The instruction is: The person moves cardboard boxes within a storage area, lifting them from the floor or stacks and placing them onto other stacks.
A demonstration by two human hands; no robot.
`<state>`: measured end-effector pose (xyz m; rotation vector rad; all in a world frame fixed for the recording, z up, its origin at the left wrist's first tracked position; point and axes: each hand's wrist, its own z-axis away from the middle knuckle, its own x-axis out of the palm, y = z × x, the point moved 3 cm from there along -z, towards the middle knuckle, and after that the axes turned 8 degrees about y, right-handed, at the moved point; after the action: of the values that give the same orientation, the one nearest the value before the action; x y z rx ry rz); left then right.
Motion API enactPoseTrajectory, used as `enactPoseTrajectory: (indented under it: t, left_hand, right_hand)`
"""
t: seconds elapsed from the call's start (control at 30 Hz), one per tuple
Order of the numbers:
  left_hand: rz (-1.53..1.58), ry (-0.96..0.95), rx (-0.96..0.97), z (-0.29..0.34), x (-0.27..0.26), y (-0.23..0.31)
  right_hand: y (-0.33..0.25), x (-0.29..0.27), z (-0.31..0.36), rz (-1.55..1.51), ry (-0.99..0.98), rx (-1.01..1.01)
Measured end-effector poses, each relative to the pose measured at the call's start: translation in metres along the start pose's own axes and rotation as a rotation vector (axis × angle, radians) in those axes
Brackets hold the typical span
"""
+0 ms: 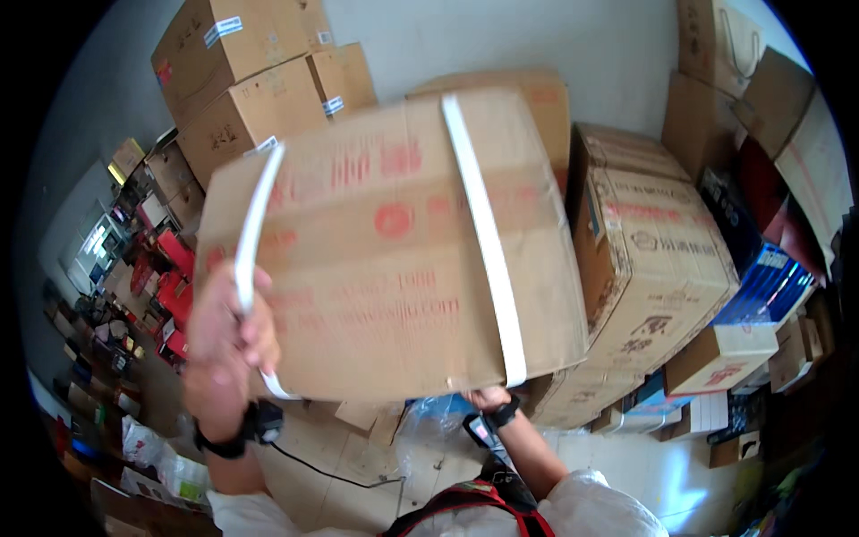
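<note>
A large brown cardboard box (385,259) with red print and two white straps fills the middle of the view, lifted in front of me and blurred. My left hand (228,336) is closed around the left white strap (255,215) at the box's left edge. My right hand (488,396) is under the box's lower edge near the right white strap (488,242); only its fingers and wrist show. Both wrists wear black bands.
Stacked cardboard boxes (649,259) stand right behind the lifted one, with more boxes (250,80) piled at the upper left and blue cartons (761,277) on the right. Small red and mixed packages (165,268) crowd the floor on the left. Pale tiled floor (626,456) lies below.
</note>
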<state>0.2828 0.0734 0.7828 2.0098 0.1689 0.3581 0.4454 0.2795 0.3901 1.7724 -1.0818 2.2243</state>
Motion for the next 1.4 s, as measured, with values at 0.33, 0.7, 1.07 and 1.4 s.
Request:
enactPoseTrajectory:
  t: [0.33,0.7,1.07,1.4]
  left_hand:
    - [-0.052,-0.528,0.332,-0.322,-0.073,0.142]
    - [-1.261,0.437,1.433,-0.549,-0.017,-0.03]
    - [-0.728,0.109,0.204,-0.595,-0.112,-0.283]
    - [-0.254,0.157,0.267,-0.6,-0.114,-0.292]
  right_hand:
    - [-0.266,0.267,-0.182,0.121,-0.317,-0.823]
    - [-0.41,0.202,-0.239,1.037,0.531,-0.787]
    - [-0.519,0.199,-0.271,1.167,0.536,-1.42]
    - [-0.492,0.212,-0.302,1.453,0.656,-1.57]
